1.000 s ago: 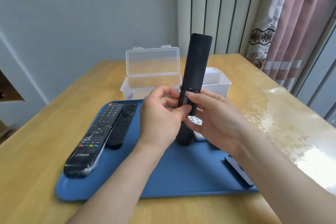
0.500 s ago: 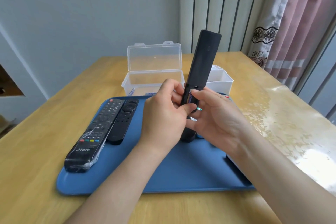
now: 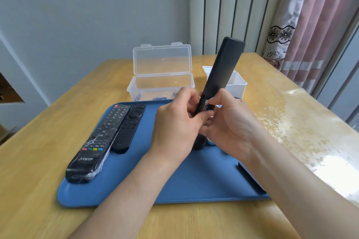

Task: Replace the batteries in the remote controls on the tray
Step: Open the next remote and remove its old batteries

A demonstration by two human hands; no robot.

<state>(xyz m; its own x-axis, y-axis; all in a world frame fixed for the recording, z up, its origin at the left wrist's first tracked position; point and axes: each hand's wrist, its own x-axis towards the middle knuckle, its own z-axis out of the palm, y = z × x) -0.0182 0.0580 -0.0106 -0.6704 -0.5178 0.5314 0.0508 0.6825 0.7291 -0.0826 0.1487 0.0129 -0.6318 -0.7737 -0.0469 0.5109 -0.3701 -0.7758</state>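
A slim black remote (image 3: 221,70) stands tilted above the blue tray (image 3: 194,176), back side toward me. My left hand (image 3: 174,128) wraps its lower part. My right hand (image 3: 229,124) holds it from the right, fingertips pinching a purple battery (image 3: 205,106) in the open compartment. Two more black remotes lie on the tray's left: a long one in plastic wrap (image 3: 99,141) and a shorter one (image 3: 129,128) beside it. The held remote's lower end is hidden behind my hands.
An open clear plastic box (image 3: 161,75) with loose batteries stands behind the tray. A white container (image 3: 236,83) sits to its right. A dark flat object (image 3: 250,178) lies at the tray's right edge under my forearm. The wooden table (image 3: 38,151) extends around.
The held remote has tilted further to the right. My right fingertips have moved up onto the battery in the compartment. The other remotes have not moved.
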